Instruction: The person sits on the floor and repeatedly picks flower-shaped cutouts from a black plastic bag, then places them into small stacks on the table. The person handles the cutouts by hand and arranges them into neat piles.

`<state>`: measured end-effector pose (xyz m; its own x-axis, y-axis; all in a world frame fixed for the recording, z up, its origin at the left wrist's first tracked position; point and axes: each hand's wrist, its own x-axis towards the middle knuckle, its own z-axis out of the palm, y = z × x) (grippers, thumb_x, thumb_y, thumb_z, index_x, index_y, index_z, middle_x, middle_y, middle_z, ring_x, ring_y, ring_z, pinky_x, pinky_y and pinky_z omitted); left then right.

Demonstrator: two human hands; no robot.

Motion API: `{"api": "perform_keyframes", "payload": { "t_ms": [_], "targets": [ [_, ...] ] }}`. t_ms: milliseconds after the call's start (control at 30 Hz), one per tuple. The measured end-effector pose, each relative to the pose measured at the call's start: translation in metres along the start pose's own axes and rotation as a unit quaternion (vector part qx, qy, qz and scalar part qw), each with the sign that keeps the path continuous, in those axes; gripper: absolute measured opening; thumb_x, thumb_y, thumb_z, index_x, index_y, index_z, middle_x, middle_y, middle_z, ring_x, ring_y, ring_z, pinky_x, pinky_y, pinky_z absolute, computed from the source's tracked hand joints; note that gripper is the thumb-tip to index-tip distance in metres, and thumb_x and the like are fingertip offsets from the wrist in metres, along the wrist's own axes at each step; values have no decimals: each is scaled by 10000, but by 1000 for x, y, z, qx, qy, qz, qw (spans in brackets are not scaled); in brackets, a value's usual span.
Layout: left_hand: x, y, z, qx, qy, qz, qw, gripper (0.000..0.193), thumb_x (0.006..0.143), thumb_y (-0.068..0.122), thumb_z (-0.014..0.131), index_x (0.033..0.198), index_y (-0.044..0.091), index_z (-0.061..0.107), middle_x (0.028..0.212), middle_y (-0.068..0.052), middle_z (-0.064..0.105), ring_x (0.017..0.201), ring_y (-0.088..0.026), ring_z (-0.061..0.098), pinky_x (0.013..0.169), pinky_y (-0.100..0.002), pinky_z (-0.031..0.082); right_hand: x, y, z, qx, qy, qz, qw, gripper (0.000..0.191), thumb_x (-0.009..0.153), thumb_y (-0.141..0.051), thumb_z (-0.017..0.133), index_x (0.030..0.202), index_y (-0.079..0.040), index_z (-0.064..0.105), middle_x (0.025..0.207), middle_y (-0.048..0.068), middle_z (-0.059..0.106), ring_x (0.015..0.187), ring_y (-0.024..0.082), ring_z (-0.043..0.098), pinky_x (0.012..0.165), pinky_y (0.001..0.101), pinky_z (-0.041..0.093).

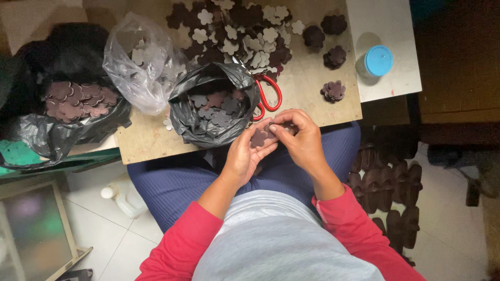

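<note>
Both hands meet over the lap: left hand (245, 153) and right hand (299, 138) apparently pinching a flower-shaped piece (259, 137).

Home craft workbench: flower cutouts (234, 31), scissors (268, 93).

just one view, head cam looking pretty much straight down from above the person's lap, close in, worktop (156, 140) edge up top, floor showing at both sides.
</note>
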<state>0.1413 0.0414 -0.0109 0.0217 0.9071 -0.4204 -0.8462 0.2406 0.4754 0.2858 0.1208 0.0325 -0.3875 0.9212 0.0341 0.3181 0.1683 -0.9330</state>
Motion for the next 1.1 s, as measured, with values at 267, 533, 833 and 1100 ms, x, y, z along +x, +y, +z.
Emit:
{"api": "perform_keyframes", "payload": {
  "t_ms": [267, 533, 833, 1100],
  "targets": [
    [-1, -2, 4, 38, 15, 1, 999, 596, 1091, 405, 368, 1545, 22, 417, 1417, -194, 556, 1276, -273, 589, 1085, -453, 517, -7, 11, 1, 249, -89, 107, 958, 222, 912, 23, 748, 1108, 47, 645, 1031, 74, 740, 924, 99, 711, 845, 257, 595],
    [-9, 1, 0, 194, -16, 55, 979, 642, 1078, 422, 362, 1616, 98, 233, 1644, -133, 374, 1455, -212, 428, 1176, -356, 357, -23, 11, 17, 232, -101, 124, 960, 418, 857, 40, 773, 1241, -6, 612, 1028, 43, 686, 886, 71, 669, 787, 224, 568],
    [-29, 42, -1, 353, 26, 117, 928, 481, 1085, 367, 429, 1414, 50, 577, 1309, -123, 677, 1163, -183, 651, 940, -292, 509, 11, 35, -37, 100, -9, 127, 987, 409, 848, -3, 810, 1217, -13, 633, 967, 17, 676, 816, 54, 627, 726, 197, 513],
    [-17, 106, 9, 618, 234, 324, 676, 168, 972, 138, 678, 1091, 42, 748, 1048, -109, 737, 923, -257, 723, 770, -354, 568, 34, 36, -41, -66, -1, 121, 990, 457, 833, -66, 833, 1256, -46, 663, 967, 50, 690, 767, 90, 572, 703, 235, 501]
  ]
}}
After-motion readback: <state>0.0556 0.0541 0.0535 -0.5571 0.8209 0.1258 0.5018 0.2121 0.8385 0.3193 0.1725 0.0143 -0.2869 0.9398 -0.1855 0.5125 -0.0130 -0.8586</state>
